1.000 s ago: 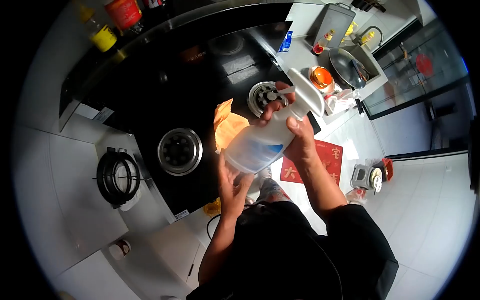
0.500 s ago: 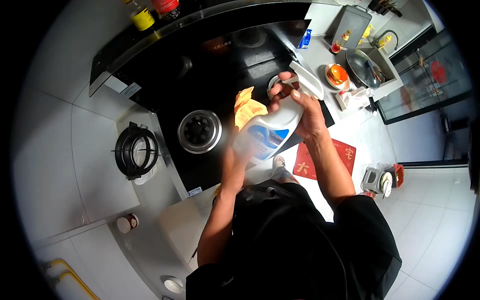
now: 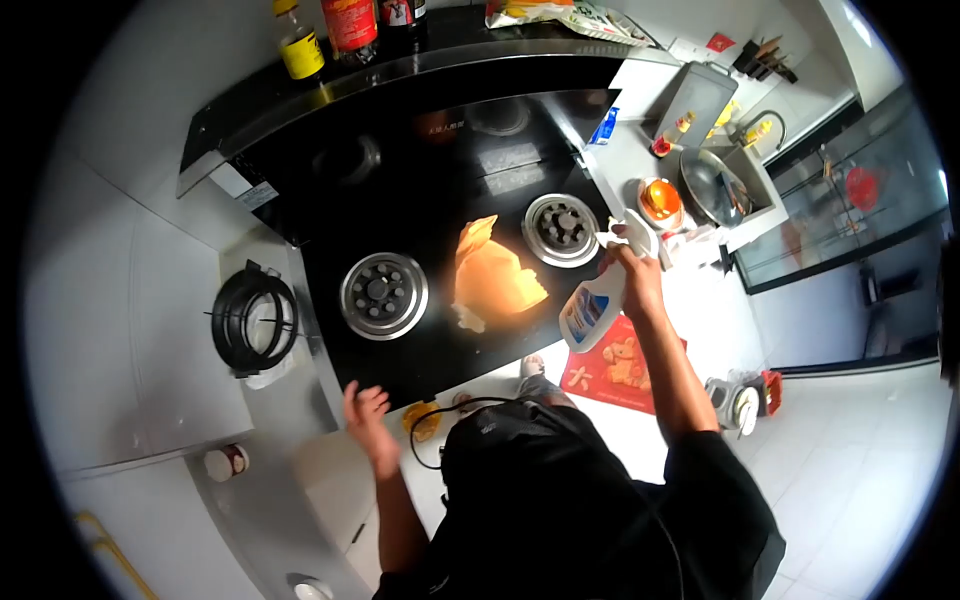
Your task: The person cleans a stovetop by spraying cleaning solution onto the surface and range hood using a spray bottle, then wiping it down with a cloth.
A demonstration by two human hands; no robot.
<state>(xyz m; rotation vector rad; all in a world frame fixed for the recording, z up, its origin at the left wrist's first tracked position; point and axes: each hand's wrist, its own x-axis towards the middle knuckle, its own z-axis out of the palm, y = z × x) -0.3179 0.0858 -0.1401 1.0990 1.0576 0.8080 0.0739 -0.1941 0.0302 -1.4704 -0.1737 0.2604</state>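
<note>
My right hand [image 3: 638,278] grips a white spray bottle [image 3: 592,312] by its neck, close to the stove's right front corner. The bottle tilts, with its blue label toward me. My left hand [image 3: 370,425] is off the stove's front left edge, holding nothing, with fingers loosely apart. An orange cloth [image 3: 495,275] lies crumpled on the black glass stove [image 3: 440,365], between the left burner [image 3: 384,296] and the right burner [image 3: 561,231].
A black pot stand [image 3: 250,320] sits on the counter left of the stove. Several bottles, including a yellow-labelled one [image 3: 300,52], line the range hood top. Orange bowls [image 3: 661,200] and a lidded pan [image 3: 712,188] stand right, near the sink. A red mat [image 3: 620,370] lies on the floor.
My right hand has carried the spray bottle right and toward me. My left hand has left the bottle and moved left. The view has shifted, showing more of the cloth and the right burner.
</note>
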